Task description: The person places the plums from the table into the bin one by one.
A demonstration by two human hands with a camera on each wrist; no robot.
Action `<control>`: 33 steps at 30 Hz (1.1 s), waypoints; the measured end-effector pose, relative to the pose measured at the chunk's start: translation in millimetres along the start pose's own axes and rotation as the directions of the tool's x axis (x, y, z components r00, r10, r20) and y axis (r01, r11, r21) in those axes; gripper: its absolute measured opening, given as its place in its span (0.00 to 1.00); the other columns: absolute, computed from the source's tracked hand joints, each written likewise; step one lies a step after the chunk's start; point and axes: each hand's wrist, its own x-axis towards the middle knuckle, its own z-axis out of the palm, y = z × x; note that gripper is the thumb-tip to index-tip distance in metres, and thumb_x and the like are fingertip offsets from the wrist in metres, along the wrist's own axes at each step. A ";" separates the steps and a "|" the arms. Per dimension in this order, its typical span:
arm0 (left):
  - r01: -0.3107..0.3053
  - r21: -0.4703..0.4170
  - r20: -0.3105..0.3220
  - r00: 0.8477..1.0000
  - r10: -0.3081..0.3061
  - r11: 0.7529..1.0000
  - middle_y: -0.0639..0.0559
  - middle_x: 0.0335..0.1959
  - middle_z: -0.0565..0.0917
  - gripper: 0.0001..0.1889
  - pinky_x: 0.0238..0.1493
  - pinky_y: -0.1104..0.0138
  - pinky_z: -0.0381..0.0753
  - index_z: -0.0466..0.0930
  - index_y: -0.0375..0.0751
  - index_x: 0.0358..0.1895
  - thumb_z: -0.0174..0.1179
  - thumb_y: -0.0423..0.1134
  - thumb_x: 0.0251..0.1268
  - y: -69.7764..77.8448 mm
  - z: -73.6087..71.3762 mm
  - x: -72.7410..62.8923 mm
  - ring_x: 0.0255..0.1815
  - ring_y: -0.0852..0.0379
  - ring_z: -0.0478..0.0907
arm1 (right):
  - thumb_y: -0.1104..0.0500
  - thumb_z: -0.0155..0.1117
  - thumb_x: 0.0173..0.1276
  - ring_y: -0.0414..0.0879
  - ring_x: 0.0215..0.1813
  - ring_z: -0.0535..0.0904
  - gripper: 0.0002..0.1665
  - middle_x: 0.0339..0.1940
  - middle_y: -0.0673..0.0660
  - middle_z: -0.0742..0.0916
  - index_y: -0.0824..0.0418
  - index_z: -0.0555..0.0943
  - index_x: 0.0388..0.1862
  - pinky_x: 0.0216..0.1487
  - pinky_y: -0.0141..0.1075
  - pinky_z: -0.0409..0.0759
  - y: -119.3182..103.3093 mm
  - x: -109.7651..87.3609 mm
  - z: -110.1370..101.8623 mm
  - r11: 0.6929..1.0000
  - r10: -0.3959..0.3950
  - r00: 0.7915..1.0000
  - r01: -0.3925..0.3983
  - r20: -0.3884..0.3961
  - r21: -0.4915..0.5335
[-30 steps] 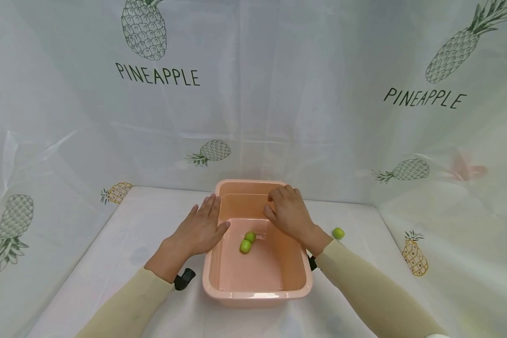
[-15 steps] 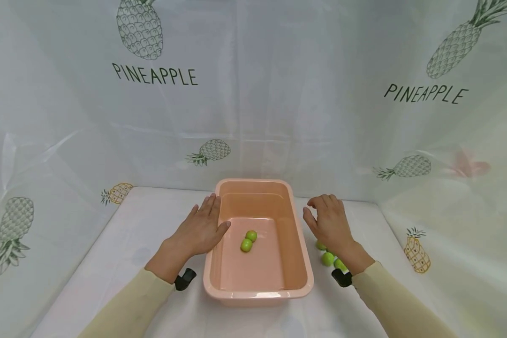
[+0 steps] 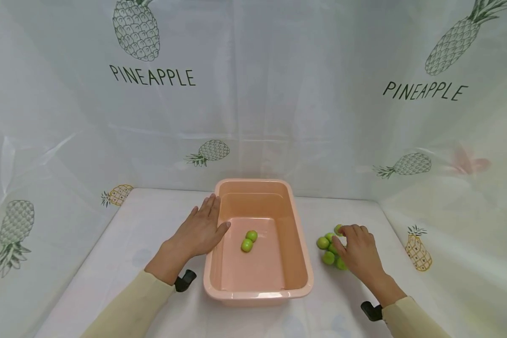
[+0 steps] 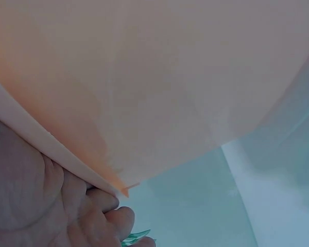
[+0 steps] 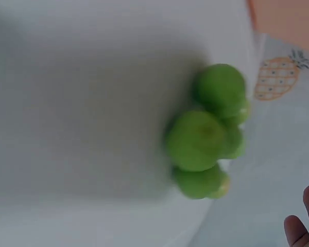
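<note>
Head view, 4 o'clock: right grip partly hides the green fruits; count and contact unconfirmed. Right wrist view: fruits blurred, grip cut off at 4 o'clock. Left wrist view: left grip cut off at 8 o'clock, tub at 12.

Your glossy plastic basin is plain peach-pink, its inner walls leaning toward orange. The two small round fruits inside are bright green; the cluster of round green fruits beside it runs from deep green to yellowish ends. You wear plain beige fabric sleeves with black wrist mounts. The white tablecloth carries faint grey-blue spots. Behind, the pale grey-white plastic sheet shows dark-green outlined pineapples, orange-yellow checked pineapples, dark "PINEAPPLE" lettering and a faint reddish blotch.
</note>
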 end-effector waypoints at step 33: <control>0.001 -0.025 0.015 1.000 0.000 1.000 0.29 0.86 0.44 0.43 0.83 0.37 0.53 0.42 0.24 0.84 0.44 0.56 0.86 -0.7 0.9 0.4 0.88 0.35 0.45 | 0.52 0.82 0.54 0.58 0.41 0.78 0.27 0.36 0.58 0.83 0.68 0.82 0.46 0.39 0.55 0.79 27.5 -59.8 16.4 0.988 0.032 0.981 -0.002 0.194 -0.152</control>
